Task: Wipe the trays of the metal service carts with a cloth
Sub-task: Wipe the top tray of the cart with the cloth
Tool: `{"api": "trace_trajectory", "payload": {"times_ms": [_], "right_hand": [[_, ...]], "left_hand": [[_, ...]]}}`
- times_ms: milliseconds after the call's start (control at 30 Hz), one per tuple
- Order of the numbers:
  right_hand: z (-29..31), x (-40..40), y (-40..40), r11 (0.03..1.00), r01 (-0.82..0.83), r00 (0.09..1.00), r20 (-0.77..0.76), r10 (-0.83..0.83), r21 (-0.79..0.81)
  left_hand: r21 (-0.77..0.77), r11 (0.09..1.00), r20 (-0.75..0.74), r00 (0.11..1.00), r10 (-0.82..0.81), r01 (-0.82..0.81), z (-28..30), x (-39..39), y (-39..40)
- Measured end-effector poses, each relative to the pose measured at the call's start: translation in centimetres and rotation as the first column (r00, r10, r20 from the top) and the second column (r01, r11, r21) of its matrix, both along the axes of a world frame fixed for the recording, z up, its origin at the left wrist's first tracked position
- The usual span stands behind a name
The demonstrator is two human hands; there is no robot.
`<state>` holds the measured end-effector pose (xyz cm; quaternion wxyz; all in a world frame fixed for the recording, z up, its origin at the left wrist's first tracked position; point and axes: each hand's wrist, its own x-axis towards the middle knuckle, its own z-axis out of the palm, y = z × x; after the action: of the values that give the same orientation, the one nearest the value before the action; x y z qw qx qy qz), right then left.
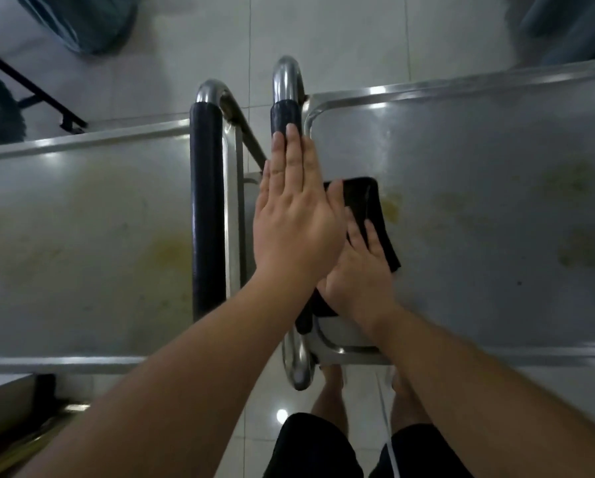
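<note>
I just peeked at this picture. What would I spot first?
Two bare hands in the middle: the flat left hand hovers over the right hand, which presses a black folded cloth onto the right shiny metal cart tray. Yellowish stains mark the tray beside the cloth.

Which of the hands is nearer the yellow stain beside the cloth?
Right. The right hand presses the black cloth beside the yellow stain; the left hand hovers farther left, over the handle.
</note>
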<state>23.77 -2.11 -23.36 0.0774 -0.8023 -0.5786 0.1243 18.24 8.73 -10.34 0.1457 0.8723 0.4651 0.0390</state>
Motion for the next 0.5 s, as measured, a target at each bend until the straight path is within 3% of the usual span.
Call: {"api": "trace_trajectory", "payload": {"times_ms": [133, 300, 500], "right_hand": [[1.1, 5.4, 7.5, 0.993, -0.014, 0.997, 0.068, 0.022, -0.116], [2.4, 12.7, 16.4, 0.991, 0.024, 1.0, -0.006, -0.025, -0.134], [2.6, 12.5, 14.8, 0.99, 0.02, 1.0, -0.01, -0.022, -0.137]], "left_hand": [[0.081, 0.996, -0.091, 0.996, -0.02, 0.028, -0.1, 0.0, -0.1], [0.064, 0.997, -0.083, 0.996, -0.029, 0.034, 0.3, 0.2, 0.0], [0.079, 0.997, -0.124, 0.992, -0.016, 0.026, 0.2, 0.3, 0.0]]}}
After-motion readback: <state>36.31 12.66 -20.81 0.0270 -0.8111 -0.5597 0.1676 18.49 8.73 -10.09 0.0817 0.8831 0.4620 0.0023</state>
